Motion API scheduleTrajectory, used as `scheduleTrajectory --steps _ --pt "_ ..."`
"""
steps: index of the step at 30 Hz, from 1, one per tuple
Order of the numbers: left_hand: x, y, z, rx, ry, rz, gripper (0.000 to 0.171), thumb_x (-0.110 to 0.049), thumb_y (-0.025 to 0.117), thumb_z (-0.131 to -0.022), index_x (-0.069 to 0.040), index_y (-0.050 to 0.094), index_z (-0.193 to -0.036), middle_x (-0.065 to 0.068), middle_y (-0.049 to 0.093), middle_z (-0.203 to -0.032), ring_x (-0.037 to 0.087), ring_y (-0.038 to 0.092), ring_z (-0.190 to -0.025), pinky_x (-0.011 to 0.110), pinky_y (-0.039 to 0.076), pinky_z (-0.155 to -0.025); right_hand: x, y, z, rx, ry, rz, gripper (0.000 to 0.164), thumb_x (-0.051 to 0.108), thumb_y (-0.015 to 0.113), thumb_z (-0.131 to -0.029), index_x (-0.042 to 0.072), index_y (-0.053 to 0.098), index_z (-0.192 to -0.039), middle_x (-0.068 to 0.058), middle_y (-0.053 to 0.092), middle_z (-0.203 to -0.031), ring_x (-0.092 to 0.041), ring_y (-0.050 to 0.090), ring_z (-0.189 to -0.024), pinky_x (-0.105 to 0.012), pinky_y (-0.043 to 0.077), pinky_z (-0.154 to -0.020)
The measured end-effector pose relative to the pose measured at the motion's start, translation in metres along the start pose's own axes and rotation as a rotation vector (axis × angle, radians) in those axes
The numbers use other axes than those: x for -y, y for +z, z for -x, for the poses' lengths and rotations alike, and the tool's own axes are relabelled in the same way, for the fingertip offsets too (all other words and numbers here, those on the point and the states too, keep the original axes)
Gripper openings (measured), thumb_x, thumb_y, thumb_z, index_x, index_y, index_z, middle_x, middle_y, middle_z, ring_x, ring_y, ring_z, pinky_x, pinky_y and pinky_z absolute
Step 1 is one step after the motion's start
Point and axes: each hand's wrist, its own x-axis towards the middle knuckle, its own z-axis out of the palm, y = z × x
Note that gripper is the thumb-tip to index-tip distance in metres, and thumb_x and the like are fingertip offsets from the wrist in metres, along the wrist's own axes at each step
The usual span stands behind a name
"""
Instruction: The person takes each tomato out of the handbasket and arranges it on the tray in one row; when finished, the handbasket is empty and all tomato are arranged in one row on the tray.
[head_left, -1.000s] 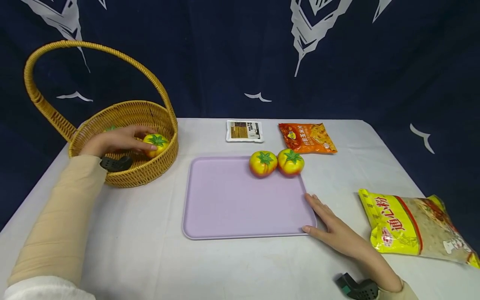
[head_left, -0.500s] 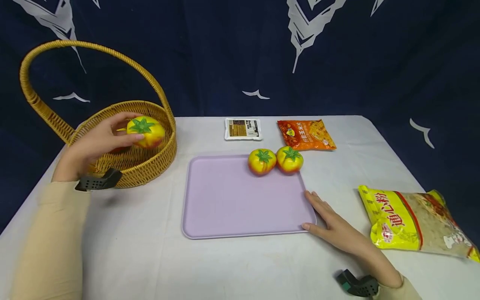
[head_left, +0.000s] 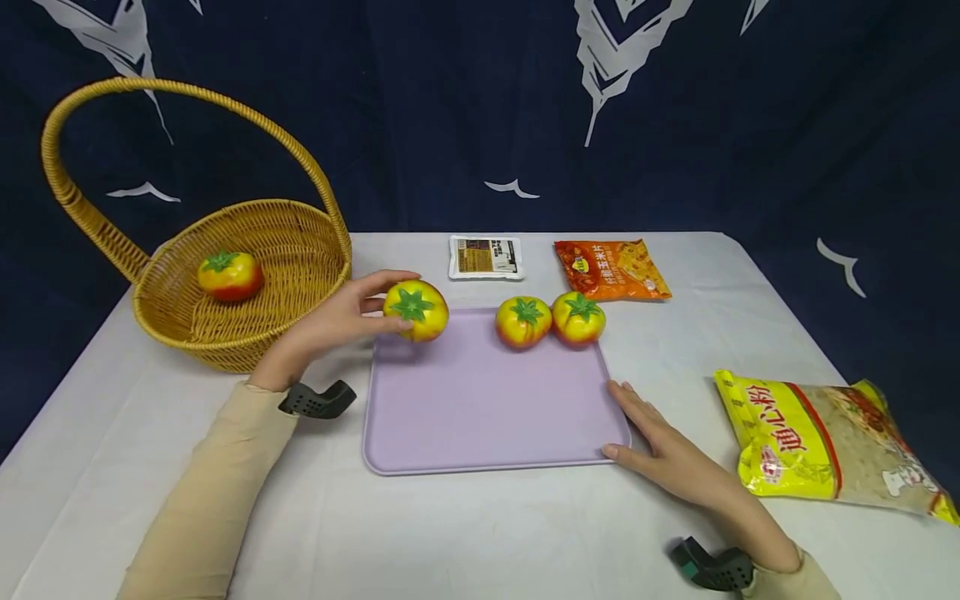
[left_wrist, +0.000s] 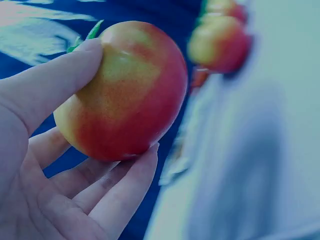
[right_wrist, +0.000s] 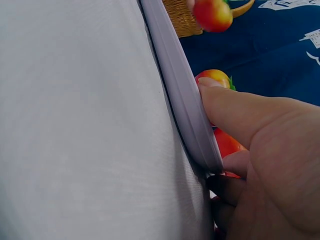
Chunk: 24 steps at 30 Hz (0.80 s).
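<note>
My left hand (head_left: 337, 321) holds a yellow-red tomato (head_left: 417, 312) between thumb and fingers, above the back left corner of the lilac tray (head_left: 480, 408). Seen from the left wrist, the tomato (left_wrist: 125, 95) is off the table, with the thumb on one side and fingertips beneath. Two similar tomatoes, a left one (head_left: 522, 323) and a right one (head_left: 578, 320), sit side by side at the tray's back right corner. One more tomato (head_left: 232, 277) lies in the wicker basket (head_left: 300, 250). My right hand (head_left: 675, 467) rests at the tray's right edge, thumb and fingertips touching its rim.
The basket's tall arched handle (head_left: 225, 100) rises at the left. Behind the tray lie a small white packet (head_left: 487, 258) and an orange snack bag (head_left: 613, 270). A large yellow pasta bag (head_left: 832, 446) lies to the right. A dark blue curtain (head_left: 465, 108) hangs behind the table.
My left hand has lifted a tomato out of the basket and carried it right, over the tray. The tomato left in the basket has come into full view. My right hand stays in place.
</note>
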Motion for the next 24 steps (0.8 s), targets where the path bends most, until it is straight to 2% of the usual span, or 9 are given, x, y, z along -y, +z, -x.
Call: scheduleTrajectory --steps 4,7,13,19,24 --pt "0.019 0.017 -0.017 0.015 -0.035 0.025 0.058 -0.006 0.074 -0.081 -0.006 0.046 -0.132 0.014 0.046 -0.126 0.028 0.055 -0.108 0.034 0.047 -0.087 0.0 0.001 0.0 -0.001 0.005 0.002 0.081 0.038 0.064 -0.088 0.015 0.018 -0.151 -0.021 0.01 -0.152 -0.042 0.006 -0.136 -0.063 0.01 -0.102" --pt "0.025 0.023 -0.027 0.011 -0.046 -0.002 0.057 -0.006 0.075 -0.08 -0.004 0.048 -0.13 0.014 0.047 -0.122 0.028 0.056 -0.105 0.034 0.047 -0.087 0.0 0.001 0.0 -0.001 0.007 0.007 0.081 0.039 0.064 -0.088 0.015 0.018 -0.151 -0.02 0.01 -0.152 -0.041 0.006 -0.136 -0.062 0.01 -0.102" --pt "0.024 0.03 -0.045 0.049 -0.019 -0.124 0.057 -0.01 0.075 -0.08 -0.005 0.05 -0.131 0.011 0.052 -0.122 0.029 0.054 -0.106 0.036 0.044 -0.091 0.0 0.001 0.001 -0.004 0.012 0.001 0.081 0.039 0.064 -0.088 0.015 0.018 -0.151 -0.019 0.011 -0.152 -0.039 0.006 -0.137 -0.062 0.01 -0.103" --pt "0.027 0.039 -0.052 0.03 -0.076 -0.079 0.058 -0.01 0.074 -0.08 -0.005 0.049 -0.132 0.014 0.05 -0.123 0.029 0.059 -0.101 0.034 0.047 -0.087 0.001 0.001 0.0 -0.001 0.005 -0.001 0.08 0.039 0.064 -0.088 0.016 0.018 -0.151 -0.018 0.011 -0.153 -0.039 0.006 -0.137 -0.062 0.01 -0.103" --pt "0.029 0.044 -0.057 0.013 -0.082 -0.081 0.06 -0.014 0.074 -0.082 -0.005 0.047 -0.135 0.014 0.047 -0.128 0.03 0.056 -0.107 0.034 0.046 -0.089 0.0 0.001 0.0 -0.004 0.003 -0.001 0.08 0.038 0.064 -0.088 0.015 0.018 -0.151 -0.019 0.011 -0.152 -0.04 0.006 -0.137 -0.063 0.01 -0.102"
